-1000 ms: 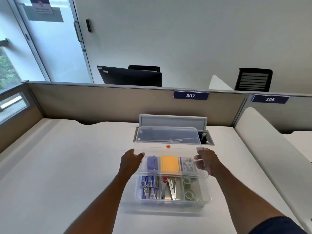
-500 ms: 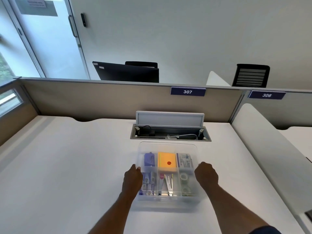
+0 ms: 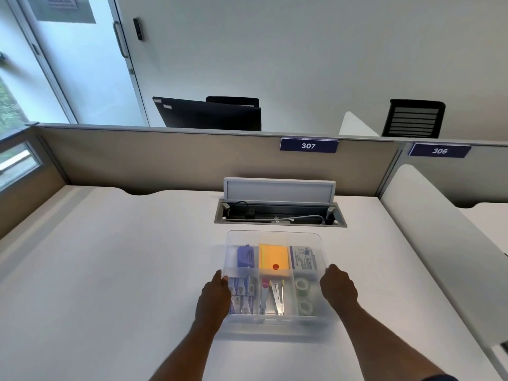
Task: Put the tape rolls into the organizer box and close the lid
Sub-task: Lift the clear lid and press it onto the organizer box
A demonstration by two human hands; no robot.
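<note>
A clear plastic organizer box [image 3: 275,237] lies on the white desk with its transparent lid [image 3: 275,266] down flat over the compartments. Two clear tape rolls [image 3: 303,295] sit in the front right compartment, seen through the lid. Other compartments hold a purple stapler, orange sticky notes, staple boxes and metal clips. My left hand [image 3: 214,298] presses against the box's left side, fingers curled at the lid edge. My right hand [image 3: 338,288] is pressed to the right side in the same way.
An open cable tray [image 3: 280,214] with its grey flap raised lies in the desk just behind the box. A beige partition [image 3: 165,158] labelled 307 closes the back. A white divider [image 3: 439,243] borders the right side.
The lid stood raised one second ago with both hands on its edges. It has swung down flat onto the box, and both hands have come down to the box's sides.
</note>
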